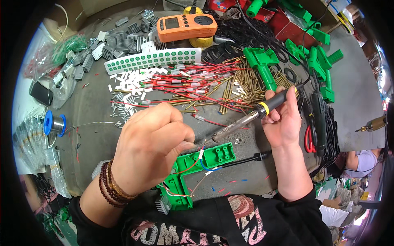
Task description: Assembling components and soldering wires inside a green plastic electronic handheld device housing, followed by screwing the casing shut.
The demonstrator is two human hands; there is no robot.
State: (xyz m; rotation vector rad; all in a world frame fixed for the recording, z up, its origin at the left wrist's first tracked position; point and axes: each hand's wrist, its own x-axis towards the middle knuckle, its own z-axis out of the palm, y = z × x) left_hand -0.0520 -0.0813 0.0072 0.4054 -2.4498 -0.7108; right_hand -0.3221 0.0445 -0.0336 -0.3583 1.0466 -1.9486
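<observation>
While the right hand (283, 127) is gripping a soldering iron (248, 117) by its dark handle, with the fingers curling under it and the thumb lying along it, the iron's metal barrel is slanting down to the left, toward the left hand (150, 141). That hand is folding into a loose fist and is pinching its thumb and forefinger together just beside the iron's tip; what they are holding is too small to tell. Below the tip, a green housing half (225, 153) is lying with its hollow side up on the grey worktop (256, 180), close to the person's body, and the left hand is partly covering it. Red and blue wires are running through it, a white sleeve (201, 154) is sitting near its upper edge, and a black cable (242, 161) is stretching away to its right. A finned grey heat sink (163, 205) is resting at its lower left. Farther back, red-wired parts (197, 84) are lying beside brass-coloured screws (230, 92), and an orange meter (186, 35) is standing behind them.
</observation>
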